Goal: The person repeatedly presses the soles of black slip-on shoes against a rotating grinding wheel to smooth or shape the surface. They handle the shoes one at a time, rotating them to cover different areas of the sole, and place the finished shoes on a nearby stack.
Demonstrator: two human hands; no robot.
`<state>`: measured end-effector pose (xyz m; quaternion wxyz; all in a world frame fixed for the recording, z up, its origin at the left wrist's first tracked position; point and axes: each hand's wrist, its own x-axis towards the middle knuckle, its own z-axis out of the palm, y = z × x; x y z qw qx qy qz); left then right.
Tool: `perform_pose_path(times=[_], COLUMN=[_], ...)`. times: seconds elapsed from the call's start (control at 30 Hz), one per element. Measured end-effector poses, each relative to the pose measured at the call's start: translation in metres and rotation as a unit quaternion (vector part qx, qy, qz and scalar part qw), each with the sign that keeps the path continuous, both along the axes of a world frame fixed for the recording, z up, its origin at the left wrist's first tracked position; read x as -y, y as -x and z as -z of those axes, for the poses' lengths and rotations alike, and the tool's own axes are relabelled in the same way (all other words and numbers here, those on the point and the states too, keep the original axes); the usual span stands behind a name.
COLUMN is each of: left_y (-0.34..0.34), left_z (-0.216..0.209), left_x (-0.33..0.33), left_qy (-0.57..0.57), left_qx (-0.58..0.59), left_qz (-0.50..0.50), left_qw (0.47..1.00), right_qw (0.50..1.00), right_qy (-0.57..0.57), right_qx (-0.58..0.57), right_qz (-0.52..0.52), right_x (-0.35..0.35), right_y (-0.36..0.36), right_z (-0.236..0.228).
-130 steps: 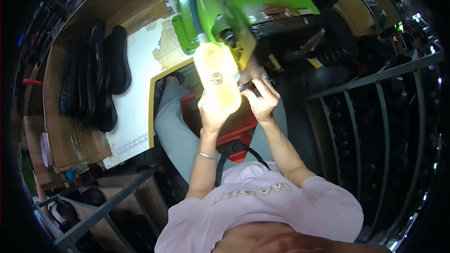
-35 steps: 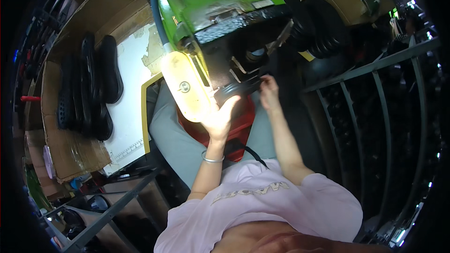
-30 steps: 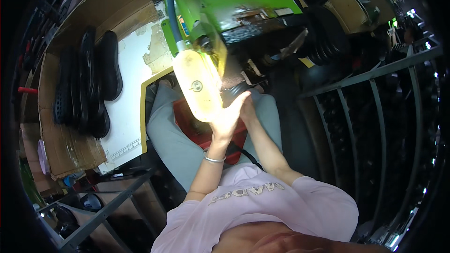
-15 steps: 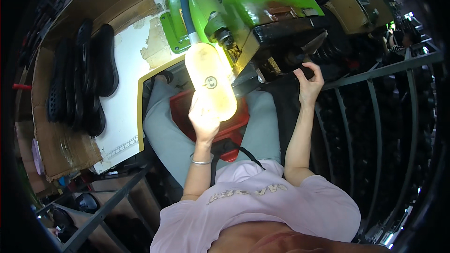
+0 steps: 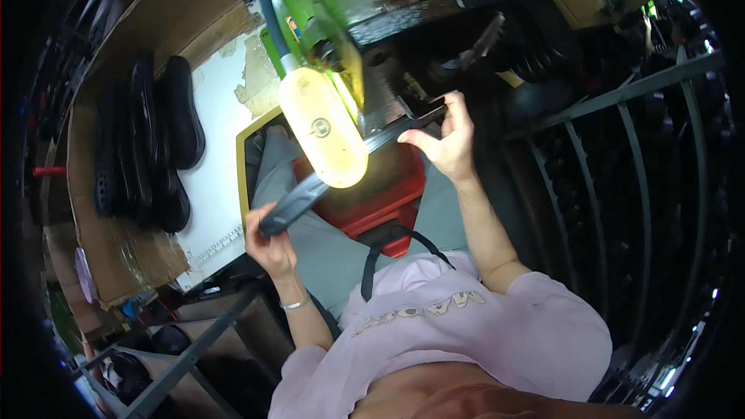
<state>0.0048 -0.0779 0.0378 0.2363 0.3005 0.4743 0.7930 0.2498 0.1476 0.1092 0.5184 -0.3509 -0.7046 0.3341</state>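
Observation:
A long dark shoe sole [image 5: 299, 206] slants across in front of me, close to the green machine [image 5: 310, 27]. My left hand [image 5: 268, 240] is closed on its near left end. At the far right end my right hand [image 5: 450, 140] grips it between thumb and fingers, right by the machine's dark opening. A lit, oval yellowish lamp head [image 5: 322, 128] on a blue flexible neck [image 5: 268, 15] hides the sole's middle.
To the left, a cardboard box [image 5: 128, 260] with several black soles [image 5: 182, 112] sits on a white worktable [image 5: 221, 77]. A red stool or bin [image 5: 372, 202] shows between my knees. Metal railings [image 5: 621, 93] run along the right, and a metal frame [image 5: 178, 368] stands lower left.
My left hand has moved from behind the lamp down and left, now holding the sole's near end in plain sight. My right hand has come left and slightly down. The whole view has shifted a little.

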Motion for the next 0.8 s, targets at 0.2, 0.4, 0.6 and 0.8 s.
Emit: perform_pose_path(times=[0.2, 0.4, 0.6, 0.8], left_y=[-0.103, -0.196, -0.149, 0.042], left_z=[-0.058, -0.047, -0.035, -0.045], left_x=[-0.014, -0.052, -0.069, -0.087], left_qy=[0.019, -0.050, 0.117, 0.252], left_qx=[-0.412, -0.302, -0.500, -0.682], left_qz=[0.030, 0.046, 0.028, -0.274], left_qw=[0.911, 0.951, 0.858, 0.630], right_qw=[0.860, 0.907, 0.921, 0.969], right_qy=[0.389, 0.323, 0.264, 0.198], right_qx=[-0.320, -0.246, -0.269, 0.052], right_qz=[-0.077, -0.110, -0.099, 0.141], right_x=[0.047, 0.058, -0.091, -0.244], right_y=[-0.024, -0.087, -0.124, -0.149], right_z=[-0.002, -0.052, -0.095, -0.023])
